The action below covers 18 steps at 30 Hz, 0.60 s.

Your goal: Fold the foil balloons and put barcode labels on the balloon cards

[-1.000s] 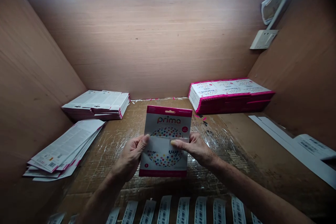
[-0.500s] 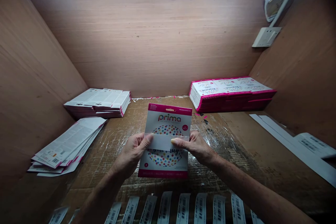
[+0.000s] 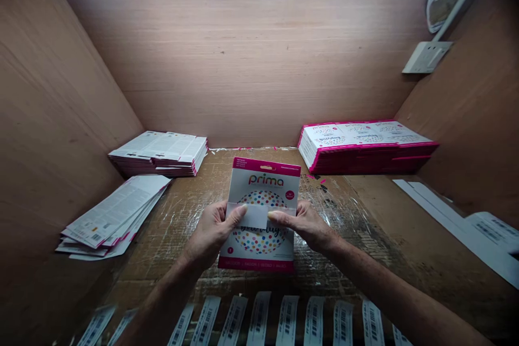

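A white and pink "prima" packet [image 3: 259, 248] with coloured dots is held upright at the centre, above the taped brown cardboard surface. My left hand [image 3: 217, 227] grips its left edge, with the thumb lying on the front. On the right edge, my right hand [image 3: 306, 224] has hold of the same packet, its thumb pressed on the front too. Between the two thumbs a blank white label [image 3: 254, 216] lies across the packet's middle and covers part of the printing. The fingers behind the packet are hidden.
Stacks of printed cards [image 3: 162, 148] and loose cards [image 3: 115, 216] lie at the left. A pink-edged stack [image 3: 365, 146] stands back right. White strips [image 3: 458, 232] lie right; barcode labels [image 3: 287, 319] line the front edge. Wooden walls enclose the back and sides.
The whole view has shifted slightly, so the surroundings appear further right. Both hands still hold the packet, and my left thumb lies a little further in over the white label.
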### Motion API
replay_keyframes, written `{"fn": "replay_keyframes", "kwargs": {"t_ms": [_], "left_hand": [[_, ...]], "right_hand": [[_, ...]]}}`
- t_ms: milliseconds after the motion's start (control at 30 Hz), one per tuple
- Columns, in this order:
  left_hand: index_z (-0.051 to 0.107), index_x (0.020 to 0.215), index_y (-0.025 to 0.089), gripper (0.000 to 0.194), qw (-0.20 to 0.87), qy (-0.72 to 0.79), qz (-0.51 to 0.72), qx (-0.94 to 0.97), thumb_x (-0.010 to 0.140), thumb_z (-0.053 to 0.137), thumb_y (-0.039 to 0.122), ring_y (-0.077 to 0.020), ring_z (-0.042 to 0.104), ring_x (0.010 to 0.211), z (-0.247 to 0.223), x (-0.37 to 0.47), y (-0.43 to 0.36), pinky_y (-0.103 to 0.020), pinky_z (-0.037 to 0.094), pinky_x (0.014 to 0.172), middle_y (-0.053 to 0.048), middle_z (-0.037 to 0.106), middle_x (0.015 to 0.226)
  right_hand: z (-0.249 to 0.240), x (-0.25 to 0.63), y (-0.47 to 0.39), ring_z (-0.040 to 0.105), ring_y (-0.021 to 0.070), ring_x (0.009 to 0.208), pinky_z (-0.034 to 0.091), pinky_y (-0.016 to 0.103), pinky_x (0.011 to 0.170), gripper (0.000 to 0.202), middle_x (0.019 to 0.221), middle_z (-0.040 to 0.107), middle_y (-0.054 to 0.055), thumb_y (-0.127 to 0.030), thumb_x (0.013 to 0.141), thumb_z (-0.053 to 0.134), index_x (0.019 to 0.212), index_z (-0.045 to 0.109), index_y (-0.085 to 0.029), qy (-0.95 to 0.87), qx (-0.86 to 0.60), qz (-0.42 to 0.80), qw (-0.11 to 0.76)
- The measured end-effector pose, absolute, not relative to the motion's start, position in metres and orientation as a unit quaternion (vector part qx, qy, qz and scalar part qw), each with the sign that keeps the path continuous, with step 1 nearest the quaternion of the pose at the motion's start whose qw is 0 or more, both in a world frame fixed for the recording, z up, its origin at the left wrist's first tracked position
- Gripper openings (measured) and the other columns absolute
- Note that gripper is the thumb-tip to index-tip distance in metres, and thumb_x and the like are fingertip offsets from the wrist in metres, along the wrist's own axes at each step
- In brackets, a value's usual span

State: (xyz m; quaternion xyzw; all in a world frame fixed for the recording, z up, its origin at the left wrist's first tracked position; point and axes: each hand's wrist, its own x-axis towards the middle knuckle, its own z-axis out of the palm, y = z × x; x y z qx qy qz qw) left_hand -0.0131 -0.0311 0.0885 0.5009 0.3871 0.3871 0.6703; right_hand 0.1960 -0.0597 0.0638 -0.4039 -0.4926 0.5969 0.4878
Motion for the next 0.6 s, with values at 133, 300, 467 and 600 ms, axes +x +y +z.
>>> {"fn": "replay_keyframes", "kwargs": {"t_ms": [133, 300, 467, 600], "left_hand": [[0.066, 0.075, 0.012, 0.032, 0.639, 0.394, 0.422, 0.508, 0.071, 0.075, 0.042, -0.0143, 0.06, 0.054, 0.086, -0.017, -0.035, -0.024, 0.05, 0.052, -0.003, 0.068, 0.064], [0.067, 0.075, 0.014, 0.03, 0.573, 0.408, 0.514, 0.49, 0.069, 0.075, 0.042, -0.0152, 0.061, 0.057, 0.101, -0.068, -0.055, -0.025, 0.05, 0.055, -0.001, 0.068, 0.064], [0.062, 0.062, 0.014, 0.029, 0.342, 0.507, 0.68, 0.404, 0.061, 0.082, 0.035, -0.0097, 0.054, 0.046, 0.141, -0.186, -0.106, -0.021, 0.046, 0.049, 0.004, 0.061, 0.052], [0.066, 0.072, 0.011, 0.024, 0.214, 0.546, 0.734, 0.342, 0.063, 0.083, 0.027, -0.0106, 0.058, 0.053, 0.154, -0.258, -0.159, -0.023, 0.051, 0.056, 0.003, 0.066, 0.057]], "right_hand": [[0.068, 0.185, -0.062, 0.068, 0.0204, 0.078, 0.054, 0.034, 0.074, 0.037, 0.084, 0.074, 0.006, -0.046, 0.07, 0.078, 0.087, 0.073, -0.014, -0.514, -0.416, 0.587, 0.467], [0.088, 0.146, -0.051, 0.068, 0.0197, 0.077, 0.054, 0.034, 0.073, 0.034, 0.086, 0.074, 0.005, -0.047, 0.071, 0.077, 0.089, 0.074, -0.018, -0.574, -0.362, 0.61, 0.409], [0.092, 0.053, -0.015, 0.066, 0.0204, 0.087, 0.052, 0.031, 0.075, 0.047, 0.099, 0.072, 0.008, -0.056, 0.081, 0.062, 0.106, 0.071, -0.018, -0.738, -0.226, 0.59, 0.236], [0.059, -0.04, -0.016, 0.059, 0.0134, 0.058, 0.044, 0.024, 0.054, 0.029, 0.066, 0.069, 0.002, -0.045, 0.083, 0.062, 0.081, 0.075, -0.019, -0.85, -0.262, 0.408, 0.204]]}}
